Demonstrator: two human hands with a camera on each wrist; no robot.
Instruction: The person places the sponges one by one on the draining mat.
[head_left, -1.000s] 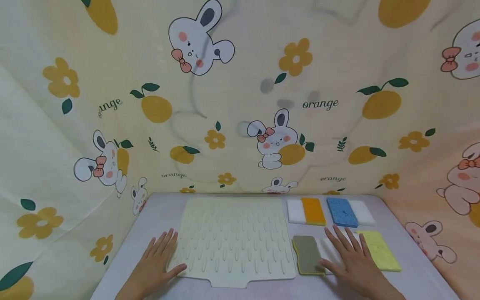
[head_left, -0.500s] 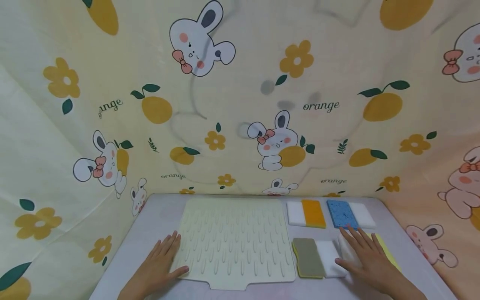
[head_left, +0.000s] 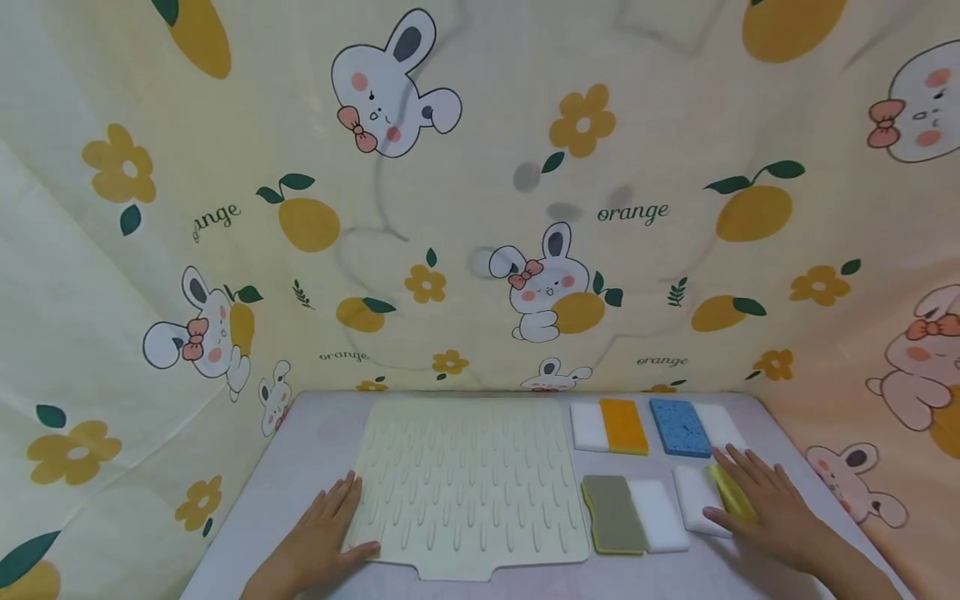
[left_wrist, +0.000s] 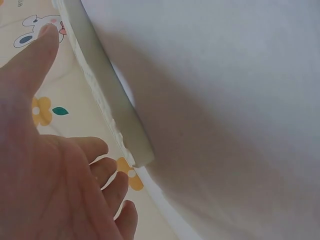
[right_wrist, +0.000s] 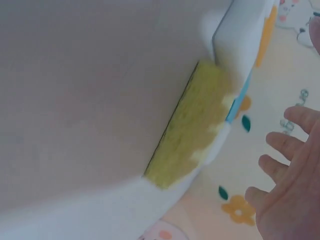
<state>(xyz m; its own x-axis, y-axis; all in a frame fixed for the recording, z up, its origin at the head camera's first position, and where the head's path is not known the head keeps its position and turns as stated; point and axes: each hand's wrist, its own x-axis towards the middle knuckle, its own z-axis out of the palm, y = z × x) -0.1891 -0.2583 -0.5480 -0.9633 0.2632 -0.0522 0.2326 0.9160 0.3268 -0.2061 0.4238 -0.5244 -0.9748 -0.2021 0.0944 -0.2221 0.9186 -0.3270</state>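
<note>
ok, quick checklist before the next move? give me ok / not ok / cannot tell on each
1. Right hand free: ok, open, holding nothing.
2. Right hand on the yellow sponge: not ok, a gap shows between them in the right wrist view.
3. Yellow sponge fully visible from the head: not ok, the right hand hides part of it.
4. Left hand free: ok, open, by the mat's left edge.
5. Left hand touching the mat: cannot tell.
6. Orange sponge clear of both hands: ok.
</note>
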